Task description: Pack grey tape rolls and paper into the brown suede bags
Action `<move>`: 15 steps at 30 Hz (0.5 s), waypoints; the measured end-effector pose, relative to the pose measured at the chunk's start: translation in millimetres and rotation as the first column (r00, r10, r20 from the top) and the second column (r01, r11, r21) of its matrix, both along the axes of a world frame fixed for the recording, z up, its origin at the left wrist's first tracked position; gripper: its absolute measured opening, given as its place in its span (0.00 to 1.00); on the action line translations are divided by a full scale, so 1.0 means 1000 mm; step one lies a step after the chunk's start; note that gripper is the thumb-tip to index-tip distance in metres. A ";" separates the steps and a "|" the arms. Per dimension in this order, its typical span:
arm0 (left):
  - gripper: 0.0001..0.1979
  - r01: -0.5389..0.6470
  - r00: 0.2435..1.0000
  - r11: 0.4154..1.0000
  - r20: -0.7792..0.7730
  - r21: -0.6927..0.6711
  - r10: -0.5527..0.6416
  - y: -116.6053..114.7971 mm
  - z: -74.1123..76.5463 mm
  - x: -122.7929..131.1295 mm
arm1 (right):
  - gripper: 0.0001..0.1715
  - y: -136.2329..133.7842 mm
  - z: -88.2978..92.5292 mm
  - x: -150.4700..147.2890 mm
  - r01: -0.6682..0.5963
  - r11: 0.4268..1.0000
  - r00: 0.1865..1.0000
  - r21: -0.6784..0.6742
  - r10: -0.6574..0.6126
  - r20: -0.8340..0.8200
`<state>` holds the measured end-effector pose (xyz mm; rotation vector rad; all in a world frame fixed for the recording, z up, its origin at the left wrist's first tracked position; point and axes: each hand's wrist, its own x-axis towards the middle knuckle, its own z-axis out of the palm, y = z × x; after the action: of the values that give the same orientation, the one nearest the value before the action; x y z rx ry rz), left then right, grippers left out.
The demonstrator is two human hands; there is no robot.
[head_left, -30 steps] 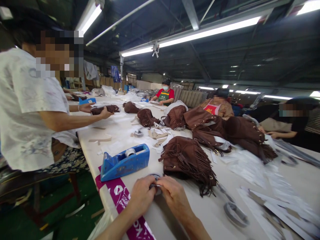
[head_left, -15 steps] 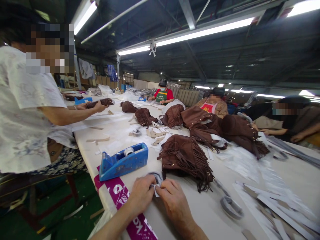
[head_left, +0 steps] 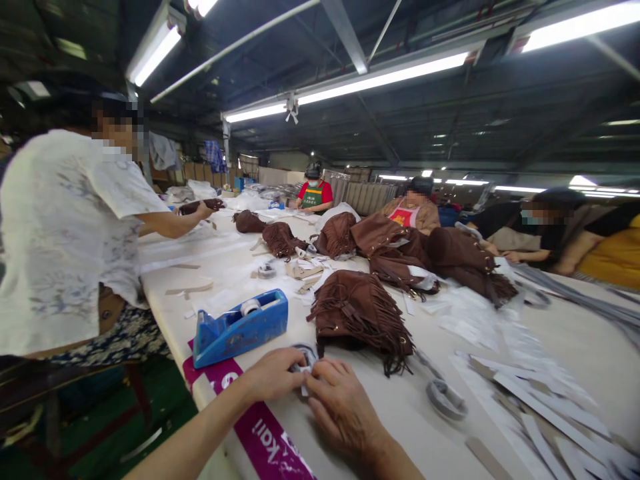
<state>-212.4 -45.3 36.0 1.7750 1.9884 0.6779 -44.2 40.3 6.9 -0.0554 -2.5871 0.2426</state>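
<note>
The grey coil (head_left: 311, 355) lies right at the fingertips of both hands, between them and just above the near part of the table (head_left: 425, 457). The left hand (head_left: 277, 375) is on its left side, thumb and fingers drawn together in a pinch on it. The right hand (head_left: 341, 400) comes in from the near right, its fingers bent and closed over the near edge of the coil, close against the left fingertips. The coil is small, a rounded roll of grey band with something pale about it; a bit of white (head_left: 305, 391) shows below the fingertips. The fingers cover much of the roll, so its near side cannot be made out.

Just left of the hands and a little farther off, a scuffed blue tape dispenser (head_left: 241, 331) stands on the table, one end over a purple printed strip (head_left: 273, 441) that runs under the left forearm. Just beyond the hands, slightly right, lies a dark brown fringed bag (head_left: 361, 317). To its near right is a second grey roll (head_left: 446, 400) with a loose tail, and farther right are scattered pale strips (head_left: 543, 403). More brown bags (head_left: 390, 243) are heaped toward the far side. At the far left, a person in a white top (head_left: 70, 233) leans over the table, holding a brown item (head_left: 203, 207).
</note>
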 end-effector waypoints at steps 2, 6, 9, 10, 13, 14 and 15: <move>0.08 -0.007 1.000 1.000 -0.030 0.003 0.007 0.002 -0.002 0.001 | 0.07 0.000 -0.002 -0.002 0.038 0.999 0.999 -0.019 -0.039 -0.033; 0.08 -0.043 0.995 0.998 -0.084 0.039 0.046 0.002 -0.007 0.006 | 0.09 0.000 -0.017 -0.015 0.189 0.981 0.968 0.034 -0.180 -0.174; 0.08 -0.087 0.991 0.993 -0.093 0.082 0.094 0.001 -0.009 0.010 | 0.06 -0.002 -0.024 -0.019 0.372 0.928 0.907 0.024 -0.358 -0.223; 0.08 -0.105 0.990 0.990 -0.085 0.095 0.113 0.000 -0.009 0.011 | 0.04 -0.004 -0.024 -0.018 0.426 0.905 0.882 -0.007 -0.417 -0.217; 0.07 -0.161 0.986 0.979 -0.025 0.123 0.165 -0.001 -0.008 0.012 | 0.05 -0.007 -0.020 -0.010 0.486 0.858 0.849 -0.169 -0.509 -0.144; 0.07 -0.173 0.985 0.977 0.003 0.127 0.174 -0.001 -0.008 0.011 | 0.07 -0.008 -0.018 -0.007 0.463 0.849 0.860 -0.256 -0.500 -0.104; 0.07 -0.181 0.983 0.975 0.033 0.130 0.179 0.000 -0.009 0.010 | 0.09 -0.009 -0.015 -0.006 0.426 0.818 0.875 -0.386 -0.481 -0.053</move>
<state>-202.5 -45.2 27.0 1.6651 2.1536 0.9017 -49.8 31.4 -8.5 -0.7567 -2.2609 0.5198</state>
